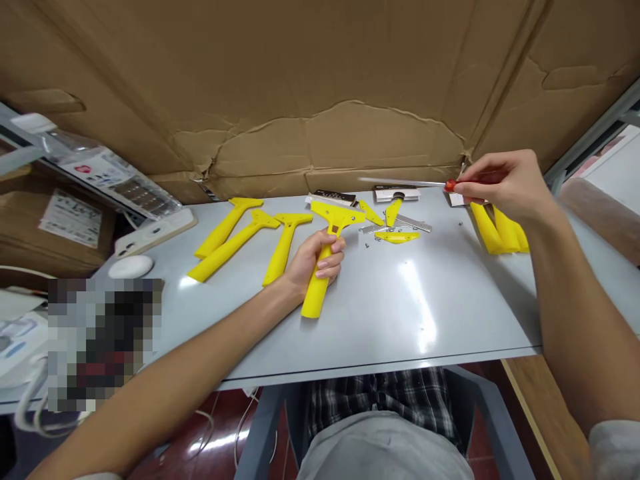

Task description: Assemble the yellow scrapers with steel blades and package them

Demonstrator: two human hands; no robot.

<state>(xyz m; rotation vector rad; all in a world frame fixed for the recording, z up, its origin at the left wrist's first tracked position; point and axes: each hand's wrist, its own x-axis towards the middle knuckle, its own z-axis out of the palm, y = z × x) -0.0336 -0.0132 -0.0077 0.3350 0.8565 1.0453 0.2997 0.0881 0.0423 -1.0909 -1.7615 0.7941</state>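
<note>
My left hand (320,259) is wrapped round the handle of a yellow scraper (316,293), its wide head pointing away from me. A metal strip runs along the front of that head. Held up at the right, my right hand (505,183) grips a screwdriver (405,181) by its red handle, the long thin shaft pointing left above the table's back part. Between the hands lie loose yellow head pieces (397,237), metal strips (415,223) and several small screws (367,245). The screwdriver's tip is apart from the scraper.
Several yellow scraper handles (225,250) lie on the grey table (370,320) at the left, more yellow handles (495,230) at the right. Small blade packs (397,193) sit by the cardboard wall (320,80). A white mouse (131,267), power strip (155,233) and plastic bottle (100,167) stand left.
</note>
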